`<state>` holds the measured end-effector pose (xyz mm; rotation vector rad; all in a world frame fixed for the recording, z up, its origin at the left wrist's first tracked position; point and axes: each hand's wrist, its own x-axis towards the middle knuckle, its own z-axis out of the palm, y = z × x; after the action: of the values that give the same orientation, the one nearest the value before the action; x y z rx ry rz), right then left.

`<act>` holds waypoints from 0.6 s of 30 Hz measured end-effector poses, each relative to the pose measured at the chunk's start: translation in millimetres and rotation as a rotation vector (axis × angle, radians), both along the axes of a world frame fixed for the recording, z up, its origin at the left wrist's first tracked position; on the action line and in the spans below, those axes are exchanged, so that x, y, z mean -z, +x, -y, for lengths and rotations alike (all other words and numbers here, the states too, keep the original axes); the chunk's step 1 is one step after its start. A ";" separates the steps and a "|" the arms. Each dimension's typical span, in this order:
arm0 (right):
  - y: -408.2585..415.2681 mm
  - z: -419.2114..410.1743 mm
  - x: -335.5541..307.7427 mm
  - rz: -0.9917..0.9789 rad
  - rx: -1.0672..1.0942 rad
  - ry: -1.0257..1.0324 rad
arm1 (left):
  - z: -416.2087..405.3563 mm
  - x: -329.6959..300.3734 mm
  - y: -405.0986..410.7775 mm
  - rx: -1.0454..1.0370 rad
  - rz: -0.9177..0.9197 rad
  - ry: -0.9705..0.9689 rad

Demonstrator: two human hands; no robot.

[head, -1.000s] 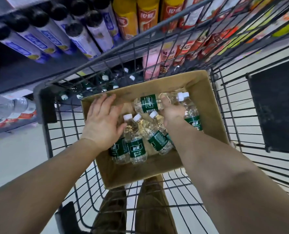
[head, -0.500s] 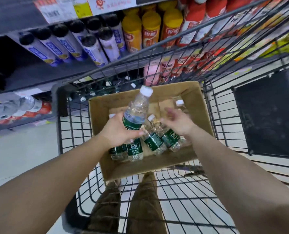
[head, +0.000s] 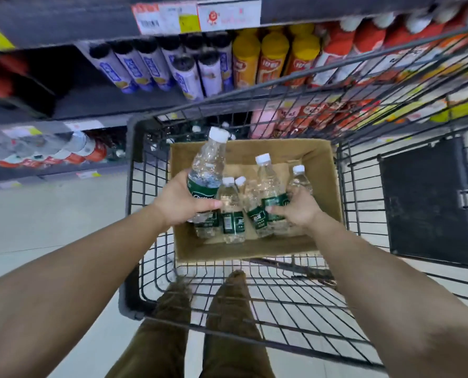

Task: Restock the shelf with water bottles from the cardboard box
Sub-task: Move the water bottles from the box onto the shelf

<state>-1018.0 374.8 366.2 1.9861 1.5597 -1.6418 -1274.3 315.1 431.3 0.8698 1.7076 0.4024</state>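
Note:
An open cardboard box (head: 323, 170) sits inside a black wire shopping cart (head: 145, 186). Several clear water bottles (head: 231, 211) with green labels and white caps lie in the box. My left hand (head: 178, 203) grips one bottle (head: 206, 170) by its green label and holds it raised above the box, cap pointing up toward the shelf. My right hand (head: 299, 207) grips another bottle (head: 268, 189) at its label, tilted up inside the box. A third bottle (head: 298, 181) stands just behind my right hand.
Dark shelves (head: 90, 105) face the cart, with purple-labelled bottles (head: 156, 69), yellow bottles (head: 271, 58) and red ones (head: 363, 45). A lower shelf (head: 49, 170) at left holds clear bottles with red labels. A black panel (head: 426, 197) hangs on the cart's right side. My legs show below the cart.
My left hand took a bottle from the box and lifted it. My right hand closed on another bottle and tilted it up. The view has tipped up toward the shelves.

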 end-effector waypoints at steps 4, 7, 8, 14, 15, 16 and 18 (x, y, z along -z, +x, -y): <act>-36.3 -0.1 -84.0 -0.141 -0.076 0.028 | 9.5 -60.6 -18.2 -0.038 0.030 0.078; -83.5 9.1 -139.2 -0.237 -0.166 0.025 | 24.2 -110.0 -43.9 -0.098 0.059 0.225; -104.5 15.5 -157.8 -0.247 -0.229 0.033 | 33.9 -129.5 -54.4 -0.125 0.060 0.260; -254.2 82.4 -248.2 -0.398 -0.339 0.097 | 128.0 -203.6 -197.5 -0.243 0.022 0.423; -284.8 102.2 -261.0 -0.435 -0.331 0.142 | 155.4 -220.7 -226.0 -0.252 0.012 0.445; -315.2 122.9 -274.1 -0.446 -0.340 0.175 | 183.1 -230.6 -258.4 -0.269 -0.007 0.464; -384.8 163.8 -293.0 -0.516 -0.353 0.203 | 244.1 -253.2 -322.0 -0.333 -0.056 0.491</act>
<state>-1402.8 211.0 659.3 1.2971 2.1729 -1.9967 -1596.3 70.9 684.5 0.9457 1.8409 1.0628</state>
